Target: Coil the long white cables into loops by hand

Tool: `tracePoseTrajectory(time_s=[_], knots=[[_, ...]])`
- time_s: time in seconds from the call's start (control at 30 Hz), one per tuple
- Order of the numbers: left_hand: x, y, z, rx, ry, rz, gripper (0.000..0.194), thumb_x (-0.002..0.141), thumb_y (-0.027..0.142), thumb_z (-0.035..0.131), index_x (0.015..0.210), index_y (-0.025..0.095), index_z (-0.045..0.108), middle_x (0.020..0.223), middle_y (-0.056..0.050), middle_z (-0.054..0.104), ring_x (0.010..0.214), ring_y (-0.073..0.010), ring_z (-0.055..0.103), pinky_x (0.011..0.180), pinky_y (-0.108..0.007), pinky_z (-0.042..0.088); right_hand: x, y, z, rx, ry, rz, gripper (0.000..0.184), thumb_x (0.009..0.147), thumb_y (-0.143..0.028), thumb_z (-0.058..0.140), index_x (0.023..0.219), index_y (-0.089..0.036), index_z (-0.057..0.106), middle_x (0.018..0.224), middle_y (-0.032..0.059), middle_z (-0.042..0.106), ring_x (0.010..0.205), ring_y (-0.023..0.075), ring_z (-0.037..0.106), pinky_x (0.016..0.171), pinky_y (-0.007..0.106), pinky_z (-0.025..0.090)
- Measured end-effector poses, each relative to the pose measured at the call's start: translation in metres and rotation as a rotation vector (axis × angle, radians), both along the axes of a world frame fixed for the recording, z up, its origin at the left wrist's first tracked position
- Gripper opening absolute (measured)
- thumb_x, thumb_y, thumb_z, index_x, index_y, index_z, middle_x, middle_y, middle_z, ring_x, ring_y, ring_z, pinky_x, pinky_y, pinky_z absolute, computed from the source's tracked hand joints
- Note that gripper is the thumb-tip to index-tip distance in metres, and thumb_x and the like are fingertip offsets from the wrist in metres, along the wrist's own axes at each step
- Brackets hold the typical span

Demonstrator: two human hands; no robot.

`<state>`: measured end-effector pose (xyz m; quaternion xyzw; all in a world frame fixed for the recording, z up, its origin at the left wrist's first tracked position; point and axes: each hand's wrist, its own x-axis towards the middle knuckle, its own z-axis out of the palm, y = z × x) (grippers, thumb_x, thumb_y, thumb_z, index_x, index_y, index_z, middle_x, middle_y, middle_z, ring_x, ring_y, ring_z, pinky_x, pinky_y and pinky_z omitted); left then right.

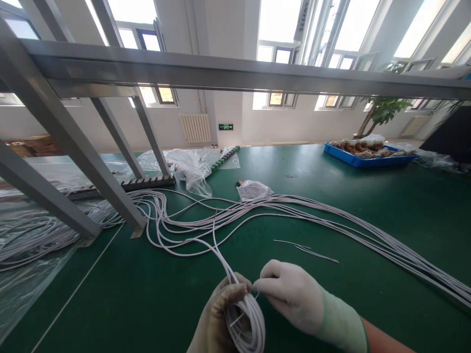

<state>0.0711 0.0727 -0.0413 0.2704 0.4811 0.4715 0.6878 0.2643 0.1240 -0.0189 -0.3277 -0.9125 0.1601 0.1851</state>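
My left hand, in a pale glove, is closed round a small coil of white cable at the bottom centre. My right hand, also gloved, pinches the cable at the top of the coil, touching the left hand's fingers. The free length of this cable runs up from the coil across the green table to a spread of many loose white cables.
Grey metal frame struts stand on the table at left, over plastic sheeting with more cables. A crumpled clear bag, a small bag, thin wire offcuts, and a blue tray at far right.
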Motion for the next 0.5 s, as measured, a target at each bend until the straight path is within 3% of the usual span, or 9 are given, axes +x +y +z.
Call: tracePoseTrajectory(time_s=[0.2, 0.3, 0.4, 0.5], knots=[[-0.008, 0.003, 0.007, -0.006, 0.047, 0.09, 0.025, 0.083, 0.046, 0.075, 0.093, 0.023, 0.075, 0.085, -0.007, 0.068, 0.084, -0.0283, 0.066, 0.078, -0.04, 0.056, -0.013, -0.006, 0.004, -0.12, 0.073, -0.093, 0.026, 0.095, -0.011, 0.053, 0.105, -0.023, 0.074, 0.099, 0.0054, 0.07, 0.082, 0.0209, 0.067, 0.068, 0.031, 0.059], [-0.009, 0.008, 0.021, 0.021, 0.075, 0.097, 0.031, 0.078, 0.044, 0.08, 0.101, 0.024, 0.075, 0.093, -0.009, 0.07, 0.092, -0.0321, 0.067, 0.08, -0.043, 0.058, -0.013, -0.013, 0.007, -0.292, 0.245, -0.18, 0.032, 0.095, -0.014, 0.056, 0.122, -0.025, 0.069, 0.11, 0.0061, 0.069, 0.094, 0.0226, 0.07, 0.081, 0.036, 0.063], [-0.007, 0.011, 0.03, 0.037, 0.079, 0.099, 0.034, 0.077, 0.043, 0.081, 0.106, 0.024, 0.075, 0.098, -0.009, 0.071, 0.095, -0.0337, 0.068, 0.08, -0.044, 0.059, -0.015, -0.023, 0.003, -0.415, 0.359, -0.23, 0.052, 0.093, -0.027, 0.069, 0.143, -0.028, 0.055, 0.127, 0.0076, 0.066, 0.111, 0.0266, 0.069, 0.094, 0.042, 0.063], [-0.005, 0.007, 0.03, 0.026, 0.074, 0.113, 0.034, 0.077, 0.041, 0.081, 0.106, 0.025, 0.074, 0.099, -0.01, 0.072, 0.097, -0.0351, 0.069, 0.08, -0.045, 0.059, -0.025, -0.033, -0.01, -0.345, 0.291, -0.291, 0.089, 0.076, -0.04, 0.088, 0.153, -0.028, 0.044, 0.144, 0.013, 0.059, 0.12, 0.0363, 0.068, 0.092, 0.049, 0.066]])
